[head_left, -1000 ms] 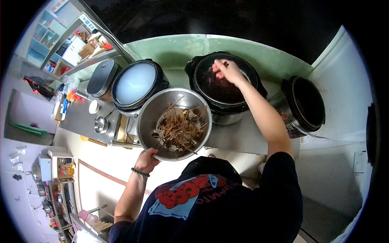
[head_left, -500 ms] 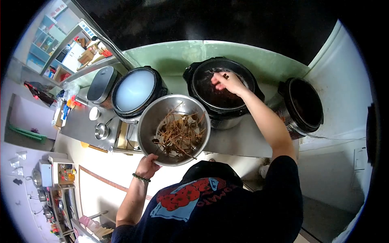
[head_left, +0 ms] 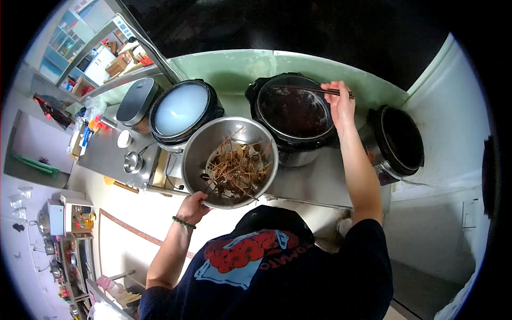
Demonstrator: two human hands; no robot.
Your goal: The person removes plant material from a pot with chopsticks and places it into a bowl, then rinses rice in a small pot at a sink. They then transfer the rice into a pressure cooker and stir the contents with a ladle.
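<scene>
My left hand [head_left: 193, 207] grips the near left rim of a wide steel bowl [head_left: 192, 146], thumb over the edge. Dried brown stems and leaves [head_left: 240, 168] lie tangled in it. A pair of dark chopsticks [head_left: 312, 89] is pinched in my right hand [head_left: 340, 102], at the right rim of a large black-rimmed pot [head_left: 254, 114]. The chopsticks point left across the pot's far side, over dark liquid [head_left: 296, 114] with pale froth patches. The bowl's right edge overlaps the pot's near left side in this view.
Left of the pot, a cooker [head_left: 213, 109] holds cloudy whitish liquid, beside a lidded appliance [head_left: 140, 98]. A dark open pot [head_left: 381, 141] stands at the right. On the steel counter [head_left: 104, 154] are a white cup [head_left: 124, 138] and a small metal ladle [head_left: 133, 162].
My right hand has moved from over the middle of the pot to its right rim, and the chopsticks now show. My left hand still holds the bowl, shifted slightly away from me.
</scene>
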